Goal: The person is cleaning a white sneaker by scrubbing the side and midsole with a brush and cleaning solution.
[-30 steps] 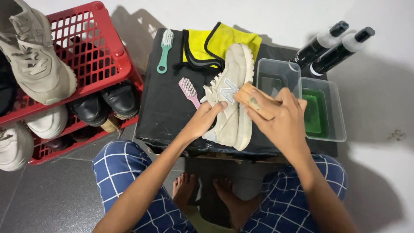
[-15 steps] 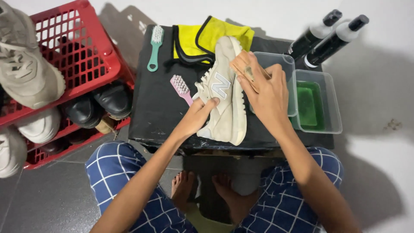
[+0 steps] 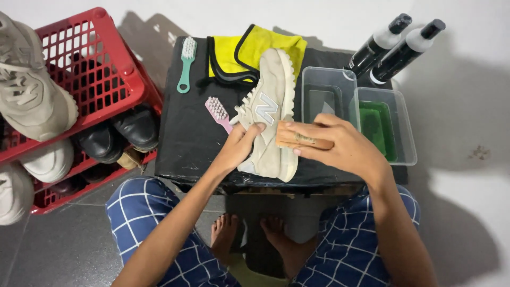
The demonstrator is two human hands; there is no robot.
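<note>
The beige sneaker (image 3: 268, 114) was pinned to the black table (image 3: 188, 138) by the left hand (image 3: 237, 148), fingers closed over its side. A wooden brush (image 3: 303, 137) was gripped in the right hand (image 3: 340, 146), pressed at the heel edge; scrubbing appeared underway. Counted beyond the grip: two handled brushes, two clear tubs, two bottles, one yellow cloth.
</note>
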